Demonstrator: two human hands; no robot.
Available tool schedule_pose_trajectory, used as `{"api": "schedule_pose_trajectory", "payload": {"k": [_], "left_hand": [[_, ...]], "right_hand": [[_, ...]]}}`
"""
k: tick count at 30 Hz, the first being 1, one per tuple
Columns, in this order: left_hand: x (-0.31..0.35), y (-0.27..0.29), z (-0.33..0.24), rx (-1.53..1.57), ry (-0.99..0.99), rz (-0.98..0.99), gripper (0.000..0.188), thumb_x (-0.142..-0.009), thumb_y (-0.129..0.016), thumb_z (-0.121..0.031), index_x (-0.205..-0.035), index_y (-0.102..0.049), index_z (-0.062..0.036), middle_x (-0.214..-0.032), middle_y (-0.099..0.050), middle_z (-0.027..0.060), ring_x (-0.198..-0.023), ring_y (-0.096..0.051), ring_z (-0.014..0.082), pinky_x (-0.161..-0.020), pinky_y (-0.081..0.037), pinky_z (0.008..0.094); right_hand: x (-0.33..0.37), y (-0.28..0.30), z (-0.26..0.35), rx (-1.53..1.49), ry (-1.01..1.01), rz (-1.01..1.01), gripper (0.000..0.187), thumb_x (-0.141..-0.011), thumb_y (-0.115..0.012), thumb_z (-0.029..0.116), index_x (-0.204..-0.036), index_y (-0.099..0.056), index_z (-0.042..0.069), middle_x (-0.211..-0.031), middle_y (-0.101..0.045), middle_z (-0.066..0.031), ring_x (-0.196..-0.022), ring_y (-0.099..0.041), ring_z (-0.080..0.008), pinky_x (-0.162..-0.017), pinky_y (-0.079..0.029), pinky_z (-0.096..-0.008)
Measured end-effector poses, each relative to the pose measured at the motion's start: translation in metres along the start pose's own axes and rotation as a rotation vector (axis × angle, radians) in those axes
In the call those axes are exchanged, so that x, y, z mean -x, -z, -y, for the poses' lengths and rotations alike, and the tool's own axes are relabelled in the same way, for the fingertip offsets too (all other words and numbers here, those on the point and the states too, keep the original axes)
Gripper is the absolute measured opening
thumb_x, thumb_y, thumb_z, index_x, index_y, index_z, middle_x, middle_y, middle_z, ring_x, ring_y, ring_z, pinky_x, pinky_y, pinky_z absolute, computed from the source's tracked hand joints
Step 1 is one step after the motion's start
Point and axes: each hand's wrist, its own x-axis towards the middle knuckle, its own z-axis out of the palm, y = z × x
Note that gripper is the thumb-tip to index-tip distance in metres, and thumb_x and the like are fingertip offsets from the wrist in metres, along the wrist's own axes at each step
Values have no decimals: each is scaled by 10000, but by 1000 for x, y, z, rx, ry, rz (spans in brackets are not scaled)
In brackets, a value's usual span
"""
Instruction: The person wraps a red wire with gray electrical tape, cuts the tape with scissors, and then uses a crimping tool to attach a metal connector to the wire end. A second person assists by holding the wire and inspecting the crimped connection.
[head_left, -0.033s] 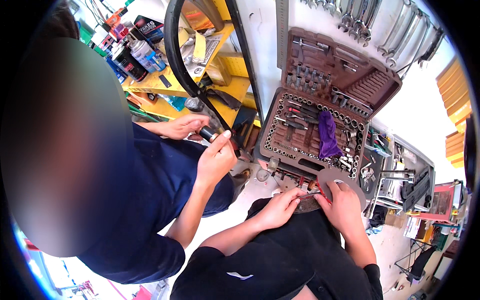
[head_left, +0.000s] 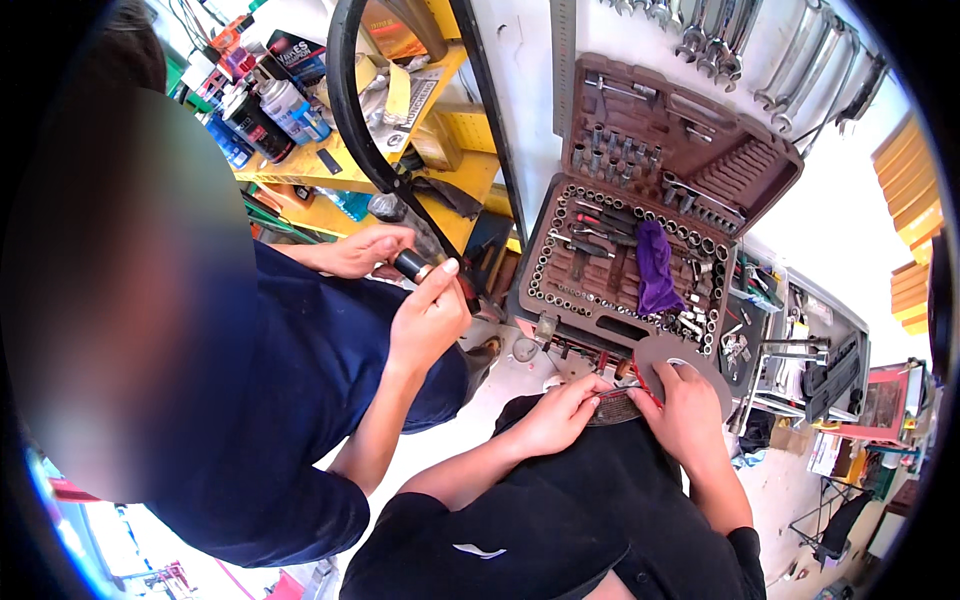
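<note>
My left hand [head_left: 560,417] is closed, its thumb and fingers pinching the edge of a dark, mesh-textured piece [head_left: 612,408] with a red rim, low in front of my shirt. On the other side of that piece my right hand [head_left: 688,412] is also closed; its thumb lies by the red rim. Its bent fingers grip a flat grey-brown disc [head_left: 712,378] near the light middle part, and the hand covers much of the disc. Whether the disc and the mesh piece are joined, I cannot tell.
Beyond my hands an open brown socket set case [head_left: 610,325] holds several sockets, with a purple cloth [head_left: 655,270] on it. Wrenches [head_left: 715,45] hang above. At left a co-worker's hand [head_left: 430,320] holds a black cylinder [head_left: 412,265]. Yellow shelves [head_left: 345,175] carry spray cans.
The co-worker's head and hands have shifted slightly to the left. My own hands, the disc and the mesh piece look unmoved.
</note>
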Motion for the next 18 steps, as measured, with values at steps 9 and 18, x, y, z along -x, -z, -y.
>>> {"api": "schedule_pose_trajectory", "payload": {"k": [9,18], "left_hand": [[-4,-5,11,145,-71,86,313,-1046,-473,-19,-1346,-550,28,-1221,-682,173,-1186,-658,269,-1046,-478,362],[2,-18,4,-109,-48,-90,361,-1032,-518,-14,-1381,-609,-13,-1242,-718,206,-1181,-699,290,-1005,-513,347]], "right_hand": [[5,3,-2,-21,-26,3,455,-875,-779,376,-1121,-685,5,-940,-677,-210,-894,-693,-402,-818,-544,-481],[6,0,-6,13,-15,-81,441,-870,-784,379,-1083,-670,10,-907,-667,-198,-848,-692,-402,-787,-542,-479]]}}
